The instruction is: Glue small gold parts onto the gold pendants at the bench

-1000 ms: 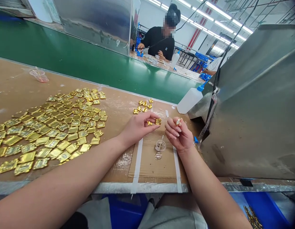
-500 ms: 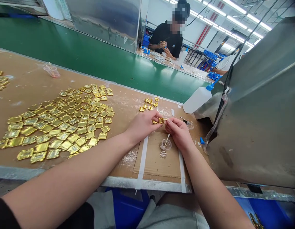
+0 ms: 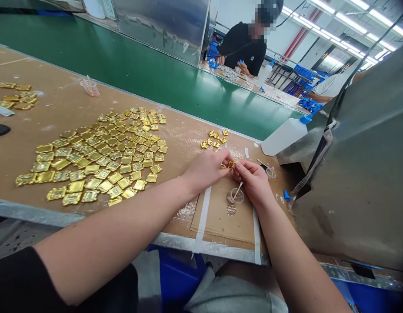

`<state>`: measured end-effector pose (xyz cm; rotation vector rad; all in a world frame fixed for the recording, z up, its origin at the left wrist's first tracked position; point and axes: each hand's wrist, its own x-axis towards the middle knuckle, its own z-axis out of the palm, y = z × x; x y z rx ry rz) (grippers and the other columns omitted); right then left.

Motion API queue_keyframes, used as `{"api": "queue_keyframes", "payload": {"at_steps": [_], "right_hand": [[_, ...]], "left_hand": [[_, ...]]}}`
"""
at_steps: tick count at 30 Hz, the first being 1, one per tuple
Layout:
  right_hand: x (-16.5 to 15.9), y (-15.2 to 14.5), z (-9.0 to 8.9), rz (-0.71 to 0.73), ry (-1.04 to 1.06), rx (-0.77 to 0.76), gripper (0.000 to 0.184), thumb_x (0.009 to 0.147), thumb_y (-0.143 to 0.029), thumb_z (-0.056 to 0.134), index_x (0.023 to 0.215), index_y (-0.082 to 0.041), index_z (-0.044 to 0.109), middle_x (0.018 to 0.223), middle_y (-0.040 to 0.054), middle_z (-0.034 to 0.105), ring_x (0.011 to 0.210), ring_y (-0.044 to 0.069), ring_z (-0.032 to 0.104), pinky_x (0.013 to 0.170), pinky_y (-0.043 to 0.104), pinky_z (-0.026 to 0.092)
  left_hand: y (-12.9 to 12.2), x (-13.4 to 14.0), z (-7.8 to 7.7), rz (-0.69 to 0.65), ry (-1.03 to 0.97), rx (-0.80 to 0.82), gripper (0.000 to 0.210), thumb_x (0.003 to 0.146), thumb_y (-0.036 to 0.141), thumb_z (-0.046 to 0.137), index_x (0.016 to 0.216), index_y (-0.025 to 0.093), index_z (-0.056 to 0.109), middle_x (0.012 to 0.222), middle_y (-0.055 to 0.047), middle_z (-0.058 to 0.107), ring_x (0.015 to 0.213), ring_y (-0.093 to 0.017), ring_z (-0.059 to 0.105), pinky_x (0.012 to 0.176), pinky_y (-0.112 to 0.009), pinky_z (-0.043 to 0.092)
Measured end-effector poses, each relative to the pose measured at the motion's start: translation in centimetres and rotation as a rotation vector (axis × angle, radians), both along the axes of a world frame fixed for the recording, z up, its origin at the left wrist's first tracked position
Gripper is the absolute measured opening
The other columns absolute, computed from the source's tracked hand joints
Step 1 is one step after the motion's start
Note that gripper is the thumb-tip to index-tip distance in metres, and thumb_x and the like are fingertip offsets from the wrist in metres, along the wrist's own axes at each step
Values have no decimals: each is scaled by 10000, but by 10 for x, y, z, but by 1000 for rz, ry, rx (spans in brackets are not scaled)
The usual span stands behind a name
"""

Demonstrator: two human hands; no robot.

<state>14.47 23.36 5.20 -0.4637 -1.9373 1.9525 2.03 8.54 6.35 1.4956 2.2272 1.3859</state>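
Note:
My left hand (image 3: 208,170) pinches a small shiny gold piece (image 3: 231,164) between thumb and fingers. The fingertips of my right hand (image 3: 255,180) are closed at the right side of the same piece, touching it; its exact shape is partly covered by my fingers. Just beyond my hands lie several small gold pieces (image 3: 216,135). Below them, on a taped cardboard sheet (image 3: 217,226), stands a small clear cup (image 3: 238,196) with a white stick (image 3: 238,189) leaning in it. Many flat gold plates (image 3: 106,150) are spread to the left of my left hand.
A white squeeze bottle (image 3: 284,135) with a blue nozzle stands at the right, near a metal panel (image 3: 354,174). A blue cap (image 3: 286,195) lies by the panel. Another clear cup (image 3: 89,88) is at the far left. Behind the green belt (image 3: 129,65) a co-worker (image 3: 242,45) sits.
The view has swung left, so things sit further right in it. My hands stay together at the gold piece, fingers slightly shifted. The co-worker's hands have moved apart.

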Motion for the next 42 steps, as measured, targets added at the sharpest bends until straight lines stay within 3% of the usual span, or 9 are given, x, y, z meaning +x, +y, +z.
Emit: {"api": "queue_keyframes", "payload": {"at_steps": [15, 26, 37, 42], "right_hand": [[-4, -9, 4, -153, 7, 138, 339, 800, -524, 847, 799, -195, 770, 649, -8, 597, 586, 117, 471, 547, 266, 352], [-3, -11, 4, -159, 10, 204, 349, 823, -547, 818, 812, -201, 769, 640, -10, 588, 576, 127, 466, 545, 278, 357], [-4, -12, 2, -155, 22, 158, 344, 815, -538, 829, 807, -201, 762, 647, -10, 589, 577, 125, 474, 540, 275, 380], [-4, -7, 1, -127, 20, 27, 326, 792, -497, 865, 788, -189, 755, 654, -10, 599, 572, 110, 495, 535, 259, 410]], "left_hand": [[-2, 10, 5, 47, -10, -31, 119, 949, 209, 698, 1067, 207, 682, 1002, -65, 807, 933, -242, 767, 793, -340, 563], [-1, 11, 3, 89, 232, -151, 110, 1007, 255, 601, 1067, 187, 663, 999, -94, 801, 871, -271, 752, 734, -354, 526], [1, 12, 1, 88, 138, -80, 87, 989, 225, 624, 1052, 198, 677, 996, -87, 804, 910, -262, 755, 794, -369, 551], [-1, 9, 4, 45, 45, -29, 117, 973, 215, 667, 1083, 203, 708, 1004, -82, 804, 958, -251, 759, 838, -360, 575]]}}
